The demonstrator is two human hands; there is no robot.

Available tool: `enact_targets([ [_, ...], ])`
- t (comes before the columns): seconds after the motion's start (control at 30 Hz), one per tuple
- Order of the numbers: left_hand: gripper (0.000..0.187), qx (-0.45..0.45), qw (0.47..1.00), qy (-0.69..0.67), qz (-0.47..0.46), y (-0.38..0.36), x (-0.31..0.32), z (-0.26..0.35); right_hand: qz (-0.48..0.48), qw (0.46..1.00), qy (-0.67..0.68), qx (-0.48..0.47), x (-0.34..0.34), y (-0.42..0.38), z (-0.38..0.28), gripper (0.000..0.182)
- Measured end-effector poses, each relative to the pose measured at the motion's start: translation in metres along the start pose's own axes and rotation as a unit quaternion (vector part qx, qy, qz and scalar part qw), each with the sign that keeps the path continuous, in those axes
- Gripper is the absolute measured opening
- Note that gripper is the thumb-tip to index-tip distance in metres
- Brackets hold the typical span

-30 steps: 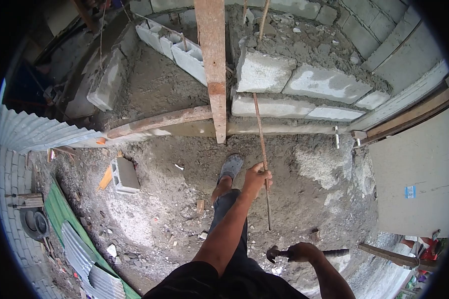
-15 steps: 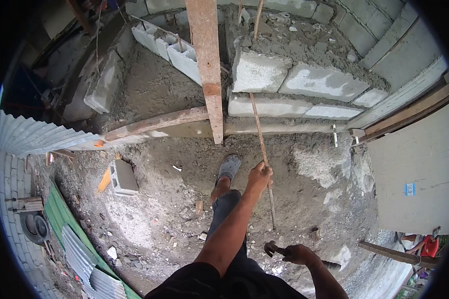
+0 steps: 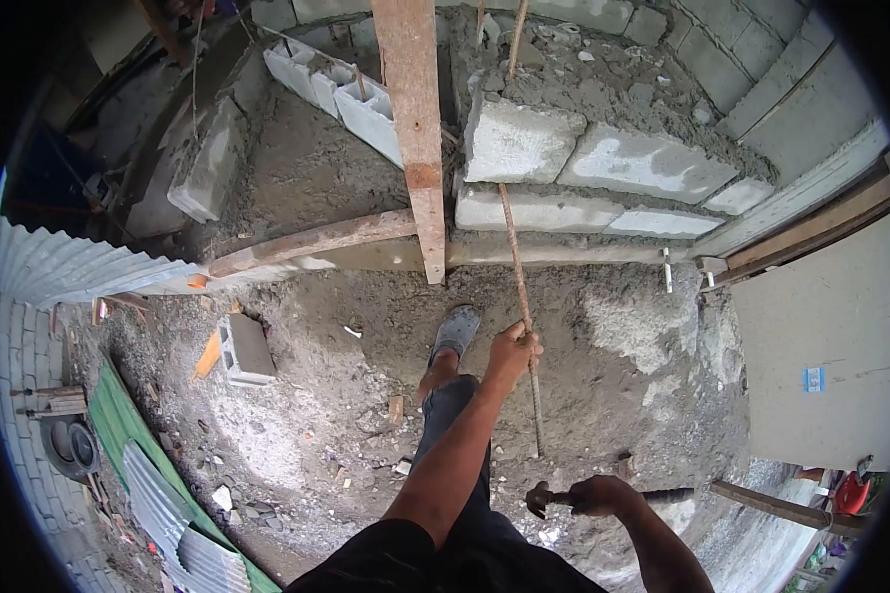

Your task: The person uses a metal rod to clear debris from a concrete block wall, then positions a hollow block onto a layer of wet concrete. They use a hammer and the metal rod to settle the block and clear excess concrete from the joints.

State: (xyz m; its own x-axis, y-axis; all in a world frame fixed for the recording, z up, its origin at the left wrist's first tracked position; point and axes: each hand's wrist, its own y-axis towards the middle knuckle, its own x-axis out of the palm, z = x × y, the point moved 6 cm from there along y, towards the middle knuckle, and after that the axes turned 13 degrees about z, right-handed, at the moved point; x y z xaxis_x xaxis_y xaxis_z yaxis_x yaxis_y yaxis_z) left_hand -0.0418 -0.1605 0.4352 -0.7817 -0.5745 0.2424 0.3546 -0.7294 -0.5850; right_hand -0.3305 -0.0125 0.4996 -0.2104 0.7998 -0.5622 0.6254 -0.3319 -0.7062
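My left hand is closed round a thin rusty rod, which leans from the block wall down toward the ground. At the lower right, my right hand grips a hammer by its handle, with the metal head pointing left and the dark grip sticking out to the right. A gap separates the hammer from the rod's lower end.
An upright wooden plank stands left of the rod, crossing a horizontal timber. A hollow block sits on the rubble ground. Corrugated sheets lie lower left. A large board and a beam are at right.
My right hand and the hammer have shifted slightly right and up, and the hammer has turned closer to level. My left hand stays on the rod. The red thing at far right shows differently.
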Motion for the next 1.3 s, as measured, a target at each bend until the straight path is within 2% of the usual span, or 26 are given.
enact_targets([
  [0.07, 0.043, -0.008, 1.000, 0.006, -0.011, -0.002, 0.003, 0.006, 0.094, 0.993, 0.020, 0.068, -0.045, 0.010, -0.005, 0.040],
  [0.13, 0.043, -0.016, 1.000, 0.012, -0.024, 0.000, 0.006, -0.002, 0.077, 0.991, 0.036, 0.105, -0.043, 0.016, 0.002, 0.040],
  [0.2, 0.043, -0.004, 1.000, 0.005, -0.015, 0.006, 0.009, -0.008, 0.113, 0.981, 0.094, 0.125, -0.026, 0.001, 0.004, 0.041],
  [0.23, 0.043, -0.007, 1.000, 0.005, -0.015, 0.005, 0.008, -0.011, 0.071, 0.981, 0.118, 0.135, -0.011, -0.003, 0.005, 0.045],
  [0.33, 0.042, -0.002, 1.000, 0.004, -0.018, 0.003, 0.010, 0.000, -0.091, 0.994, -0.026, 0.055, 0.014, -0.001, -0.004, 0.039],
  [0.37, 0.038, -0.002, 1.000, -0.017, -0.005, 0.000, 0.010, 0.004, -0.088, 0.994, -0.046, 0.040, 0.007, 0.003, 0.000, 0.027],
  [0.4, 0.034, -0.005, 0.999, -0.037, 0.010, -0.004, 0.008, 0.007, -0.072, 0.992, -0.076, 0.068, -0.031, 0.006, -0.012, 0.028],
  [0.47, 0.035, -0.013, 1.000, -0.011, 0.003, -0.010, 0.008, 0.011, 0.061, 0.990, -0.034, 0.119, -0.068, 0.014, 0.005, 0.033],
  [0.53, 0.036, -0.008, 1.000, 0.011, -0.015, -0.006, 0.014, 0.014, 0.058, 0.988, 0.001, 0.145, -0.057, 0.003, 0.015, 0.033],
  [0.6, 0.037, 0.012, 1.000, -0.021, -0.007, -0.003, 0.013, 0.007, 0.058, 0.988, 0.056, 0.132, -0.007, -0.012, 0.024, 0.033],
  [0.67, 0.035, 0.015, 1.000, -0.025, 0.000, -0.003, 0.011, 0.005, -0.090, 0.994, -0.048, 0.050, 0.037, -0.012, 0.022, 0.035],
  [0.73, 0.034, 0.015, 1.000, -0.025, 0.006, 0.000, 0.011, 0.008, -0.119, 0.991, -0.063, 0.026, 0.020, -0.003, 0.016, 0.033],
  [0.8, 0.044, 0.020, 1.000, 0.020, -0.011, 0.000, 0.009, 0.005, 0.081, 0.990, -0.010, 0.114, -0.054, 0.008, 0.015, 0.033],
  [0.83, 0.044, 0.015, 1.000, 0.022, -0.009, -0.003, 0.009, 0.003, 0.143, 0.980, -0.046, 0.127, -0.073, 0.006, 0.011, 0.035],
  [0.87, 0.043, 0.018, 0.999, 0.035, 0.006, -0.001, 0.012, 0.007, 0.145, 0.980, -0.043, 0.129, -0.065, 0.006, 0.014, 0.035],
  [0.93, 0.041, 0.023, 0.999, 0.041, 0.019, 0.002, 0.018, 0.009, 0.096, 0.981, 0.074, 0.153, -0.034, -0.004, 0.023, 0.039],
  [0.97, 0.040, 0.052, 0.996, 0.066, 0.031, 0.004, 0.018, 0.009, 0.097, 0.979, 0.081, 0.160, -0.019, -0.011, 0.020, 0.041],
  [1.03, 0.038, 0.083, 0.991, 0.098, 0.042, 0.002, 0.015, 0.011, 0.040, 0.989, 0.048, 0.136, 0.018, -0.019, 0.019, 0.039],
  [1.1, 0.036, 0.064, 0.994, 0.078, 0.052, -0.001, 0.015, 0.013, 0.004, 0.992, 0.017, 0.128, 0.030, -0.017, 0.021, 0.037],
  [1.17, 0.035, 0.060, 0.995, 0.068, 0.052, -0.004, 0.016, 0.013, -0.118, 0.992, -0.010, 0.049, 0.047, -0.010, 0.022, 0.041],
  [1.23, 0.035, 0.056, 0.995, 0.059, 0.057, -0.004, 0.015, 0.018, -0.105, 0.994, -0.013, 0.025, 0.004, -0.002, 0.012, 0.040],
  [1.3, 0.036, 0.038, 0.997, 0.032, 0.055, -0.006, 0.016, 0.017, -0.037, 0.995, 0.043, 0.079, -0.010, -0.003, 0.016, 0.042],
])
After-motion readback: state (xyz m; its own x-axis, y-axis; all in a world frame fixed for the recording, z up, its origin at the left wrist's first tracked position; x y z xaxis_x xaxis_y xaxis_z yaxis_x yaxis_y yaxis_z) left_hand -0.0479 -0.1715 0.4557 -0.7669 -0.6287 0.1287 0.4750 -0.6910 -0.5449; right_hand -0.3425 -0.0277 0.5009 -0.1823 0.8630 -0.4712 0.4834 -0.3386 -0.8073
